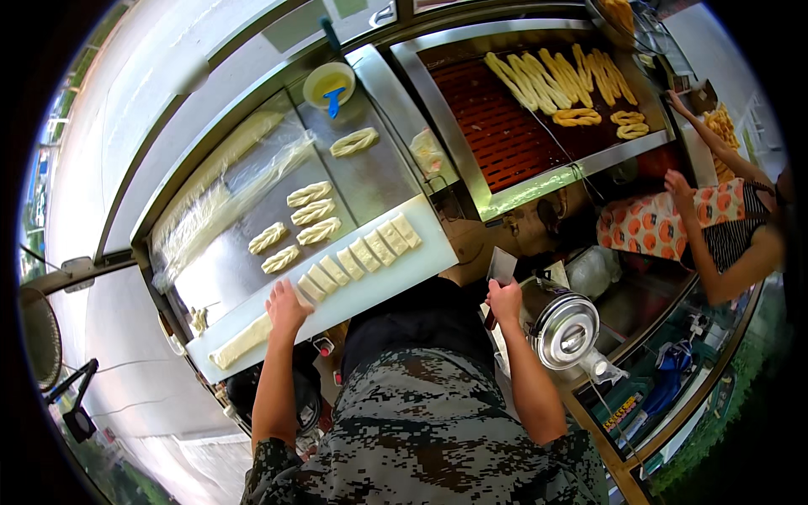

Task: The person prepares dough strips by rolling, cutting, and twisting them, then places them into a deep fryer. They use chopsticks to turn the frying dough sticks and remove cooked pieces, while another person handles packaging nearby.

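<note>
My right hand (505,302) grips the dark handle of a cleaver (503,265), held off the board to the right, its broad metal blade pointing away from me. My left hand (287,308) is over the white cutting board (353,300), thumb apart from the fingers, at the end of an uncut dough strip (243,344). Whether it presses the dough is hard to see. Right of that hand, several cut dough pieces (364,254) lie in a slanting row. Beyond the board, several twisted dough loops (314,211) rest on the metal worktop (372,170).
Plastic film covers dough (221,170) at the left. A bowl (312,79) holds yellowish liquid and a blue-handled tool (333,101). Fried dough sticks (536,79) float in the oil fryer (499,126). A lidded metal pot (568,331) stands right; another person (713,221) is beside the fryer.
</note>
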The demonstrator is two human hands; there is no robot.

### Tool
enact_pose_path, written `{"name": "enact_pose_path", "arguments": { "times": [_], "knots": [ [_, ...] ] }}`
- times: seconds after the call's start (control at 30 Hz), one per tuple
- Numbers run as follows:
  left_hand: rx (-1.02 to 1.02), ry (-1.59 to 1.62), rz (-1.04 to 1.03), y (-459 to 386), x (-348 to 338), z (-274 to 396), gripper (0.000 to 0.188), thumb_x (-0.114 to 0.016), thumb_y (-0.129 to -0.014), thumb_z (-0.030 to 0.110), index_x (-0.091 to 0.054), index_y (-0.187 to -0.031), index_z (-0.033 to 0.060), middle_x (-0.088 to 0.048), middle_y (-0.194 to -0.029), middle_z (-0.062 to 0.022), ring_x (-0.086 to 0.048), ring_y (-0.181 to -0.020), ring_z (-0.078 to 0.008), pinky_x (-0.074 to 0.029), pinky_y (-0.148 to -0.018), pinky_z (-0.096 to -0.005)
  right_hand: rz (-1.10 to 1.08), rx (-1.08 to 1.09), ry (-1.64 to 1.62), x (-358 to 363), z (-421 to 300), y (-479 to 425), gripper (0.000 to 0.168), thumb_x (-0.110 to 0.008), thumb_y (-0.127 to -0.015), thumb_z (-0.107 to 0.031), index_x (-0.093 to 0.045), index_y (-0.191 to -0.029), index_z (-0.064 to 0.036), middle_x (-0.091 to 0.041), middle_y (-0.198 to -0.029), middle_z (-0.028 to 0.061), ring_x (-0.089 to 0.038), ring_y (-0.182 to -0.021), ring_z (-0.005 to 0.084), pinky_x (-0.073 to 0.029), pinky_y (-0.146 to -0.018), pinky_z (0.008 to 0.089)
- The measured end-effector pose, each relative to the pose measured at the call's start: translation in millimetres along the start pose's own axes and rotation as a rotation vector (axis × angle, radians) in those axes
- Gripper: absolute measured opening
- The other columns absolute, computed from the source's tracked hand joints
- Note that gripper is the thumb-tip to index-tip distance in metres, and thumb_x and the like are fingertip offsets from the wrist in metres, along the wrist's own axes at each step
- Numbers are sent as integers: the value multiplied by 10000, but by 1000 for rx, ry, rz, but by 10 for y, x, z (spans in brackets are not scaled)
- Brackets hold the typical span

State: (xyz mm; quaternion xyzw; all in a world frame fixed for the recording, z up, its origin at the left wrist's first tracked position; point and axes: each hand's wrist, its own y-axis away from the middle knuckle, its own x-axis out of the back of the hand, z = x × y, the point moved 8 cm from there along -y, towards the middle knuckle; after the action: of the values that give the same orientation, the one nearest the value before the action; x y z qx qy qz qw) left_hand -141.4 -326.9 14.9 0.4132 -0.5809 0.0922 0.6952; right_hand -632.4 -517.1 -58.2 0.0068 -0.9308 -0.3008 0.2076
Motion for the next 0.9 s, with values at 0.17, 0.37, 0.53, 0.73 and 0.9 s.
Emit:
{"name": "enact_pose_path", "arguments": {
  "times": [0.17,0.37,0.53,0.73,0.9],
  "knots": [
    [-381,567,280,-144,481,944,508,-794,-737,222,-617,-1171,28,-629,-1123,-162,-598,-1050,-345,-484,-883,-415,-145,193,55,-386,-428,146,173,-627,-857,-121,-604,-926,36,-627,-678,83,-593,-518,142,-505,-469,303],
    [-558,461,326,-598,267,2112,258,-765,-731,224,-678,-915,67,-657,-906,-122,-614,-862,-309,-474,-782,-421,-204,195,139,-759,-642,269,211,-637,-825,-134,-612,-931,47,-674,-735,118,-622,-531,164,-524,-496,306],
    [-633,393,251,-637,194,2324,152,-717,-735,188,-609,-766,85,-638,-839,-111,-604,-776,-301,-455,-765,-423,-196,178,120,-785,-586,295,207,-632,-827,-140,-620,-932,38,-666,-714,108,-622,-526,168,-524,-497,307],
    [-481,853,73,-358,436,2263,164,-714,-739,101,-559,-781,71,-611,-803,-107,-592,-784,-317,-470,-736,-405,-185,121,160,-671,-464,307,196,-630,-830,-141,-625,-937,23,-645,-688,91,-608,-517,162,-521,-489,309],
    [-697,699,373,-45,393,2562,233,-751,-740,99,-556,-864,66,-612,-848,-107,-598,-814,-320,-483,-716,-419,-209,58,195,-667,-426,284,233,-591,-833,-148,-628,-985,24,-688,-742,144,-649,-533,237,-528,-563,355]
  ]
}}
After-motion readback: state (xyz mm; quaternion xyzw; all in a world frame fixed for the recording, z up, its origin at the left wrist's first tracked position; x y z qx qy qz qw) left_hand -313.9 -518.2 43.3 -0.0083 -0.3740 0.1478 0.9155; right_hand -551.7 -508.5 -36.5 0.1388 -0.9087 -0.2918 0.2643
